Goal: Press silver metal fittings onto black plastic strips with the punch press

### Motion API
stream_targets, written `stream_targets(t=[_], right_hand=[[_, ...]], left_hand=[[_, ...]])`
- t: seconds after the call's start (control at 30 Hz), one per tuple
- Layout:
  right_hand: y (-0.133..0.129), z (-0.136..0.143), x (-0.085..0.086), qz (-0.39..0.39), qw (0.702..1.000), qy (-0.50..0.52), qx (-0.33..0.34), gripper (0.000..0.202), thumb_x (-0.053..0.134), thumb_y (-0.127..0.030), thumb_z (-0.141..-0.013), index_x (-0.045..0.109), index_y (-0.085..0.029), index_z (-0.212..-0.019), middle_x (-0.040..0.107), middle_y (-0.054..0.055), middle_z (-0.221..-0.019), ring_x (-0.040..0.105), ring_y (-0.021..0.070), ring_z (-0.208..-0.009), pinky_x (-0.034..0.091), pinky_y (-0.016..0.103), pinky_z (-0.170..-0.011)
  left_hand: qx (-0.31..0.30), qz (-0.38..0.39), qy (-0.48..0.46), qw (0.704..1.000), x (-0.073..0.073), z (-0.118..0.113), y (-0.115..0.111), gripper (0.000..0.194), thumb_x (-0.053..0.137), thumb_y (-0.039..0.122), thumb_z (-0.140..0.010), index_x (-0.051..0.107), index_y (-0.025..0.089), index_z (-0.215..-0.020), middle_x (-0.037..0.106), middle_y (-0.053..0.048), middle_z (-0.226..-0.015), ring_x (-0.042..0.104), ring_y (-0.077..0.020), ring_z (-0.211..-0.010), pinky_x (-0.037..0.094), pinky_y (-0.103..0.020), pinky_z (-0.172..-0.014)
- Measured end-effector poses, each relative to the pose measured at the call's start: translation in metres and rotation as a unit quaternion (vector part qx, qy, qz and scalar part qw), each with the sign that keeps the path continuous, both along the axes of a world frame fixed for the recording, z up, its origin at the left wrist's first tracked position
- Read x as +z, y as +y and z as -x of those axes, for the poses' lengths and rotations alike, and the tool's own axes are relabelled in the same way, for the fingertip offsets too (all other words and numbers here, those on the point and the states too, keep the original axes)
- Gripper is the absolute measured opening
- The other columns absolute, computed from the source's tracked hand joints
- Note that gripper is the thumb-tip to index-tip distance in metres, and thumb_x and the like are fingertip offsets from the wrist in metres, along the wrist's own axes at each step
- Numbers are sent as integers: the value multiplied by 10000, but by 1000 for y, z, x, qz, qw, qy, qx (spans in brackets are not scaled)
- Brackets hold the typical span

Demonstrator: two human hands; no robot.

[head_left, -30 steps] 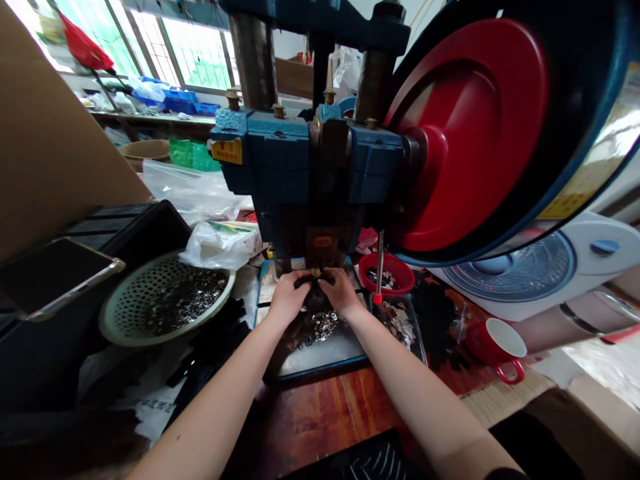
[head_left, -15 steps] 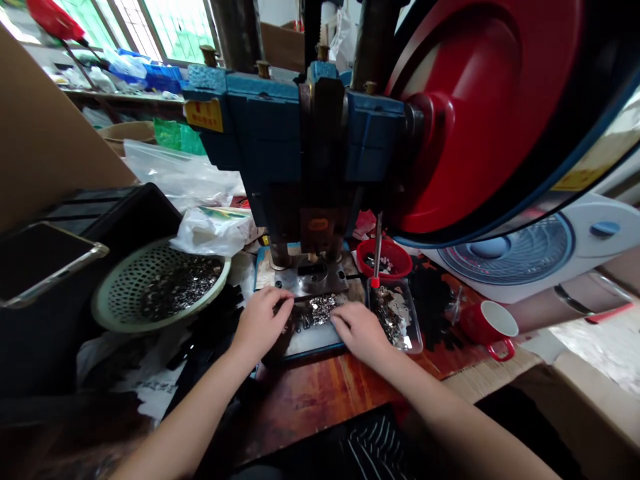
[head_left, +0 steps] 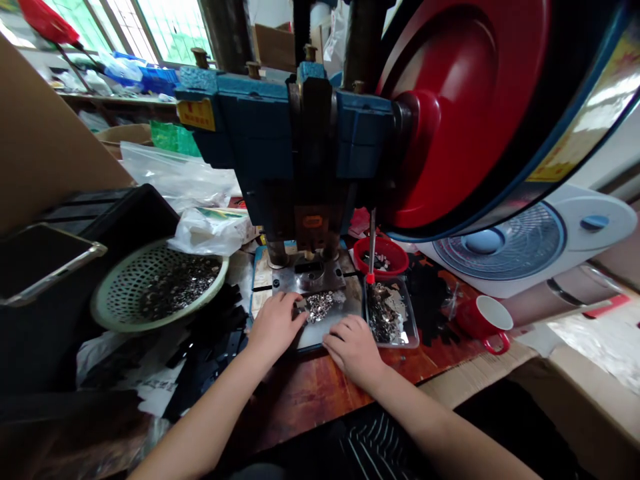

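A loose pile of small shiny metal pieces lies on the plate below the press's steel die block. My left hand rests at the left side of the pile, thumb and fingers apart. At the plate's front right edge lies my right hand, palm down, its fingers loosely bent and apart from the pile. I see nothing held in either hand, though the undersides of the fingers are hidden. The blue press stands over the plate.
Right of the plate are a clear tray of metal pieces, a red bowl, a red mug and a fan. A pale green basket of metal pieces stands left. The press's red flywheel overhangs the right side.
My left hand has shifted right, against the pile. My right hand has drawn back from the pile toward the plate's front edge. The pile looks more gathered, and the view has shifted slightly.
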State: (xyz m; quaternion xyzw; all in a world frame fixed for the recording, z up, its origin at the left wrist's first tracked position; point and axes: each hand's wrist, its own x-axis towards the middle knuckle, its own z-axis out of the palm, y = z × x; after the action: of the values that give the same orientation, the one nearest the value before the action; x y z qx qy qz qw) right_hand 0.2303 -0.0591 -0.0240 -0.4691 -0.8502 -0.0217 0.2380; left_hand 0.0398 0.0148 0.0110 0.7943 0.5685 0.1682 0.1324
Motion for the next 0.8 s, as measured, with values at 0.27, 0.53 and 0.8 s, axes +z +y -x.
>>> stream_targets(t=[0.27,0.53,0.8], right_hand=[[16,6,5,35,998,43,-12,108,499,-219,-884,605,-197,-893,627,43,-884,512,190,-864,370,350,-843],[8,-5,1,50,998,20,28,128,501,-248,-887,622,-220,-919,630,34,-894,513,180,-844,389,314,-778],[12,3,5,54,997,55,19,131,484,-188,-881,613,-207,-900,635,36,-878,521,182,-856,374,350,-856]], left_hand=[[20,51,-148,988,-5,1,-1,91,540,299,-785,579,223,-816,632,1,-789,588,-181,-745,442,-302,-706],[69,75,-266,959,-11,17,-10,275,530,397,-803,640,221,-983,666,-27,-971,604,-193,-882,452,-315,-809],[91,134,-355,921,-4,17,-25,273,569,401,-755,641,191,-915,665,-10,-802,604,-169,-724,475,-276,-688]])
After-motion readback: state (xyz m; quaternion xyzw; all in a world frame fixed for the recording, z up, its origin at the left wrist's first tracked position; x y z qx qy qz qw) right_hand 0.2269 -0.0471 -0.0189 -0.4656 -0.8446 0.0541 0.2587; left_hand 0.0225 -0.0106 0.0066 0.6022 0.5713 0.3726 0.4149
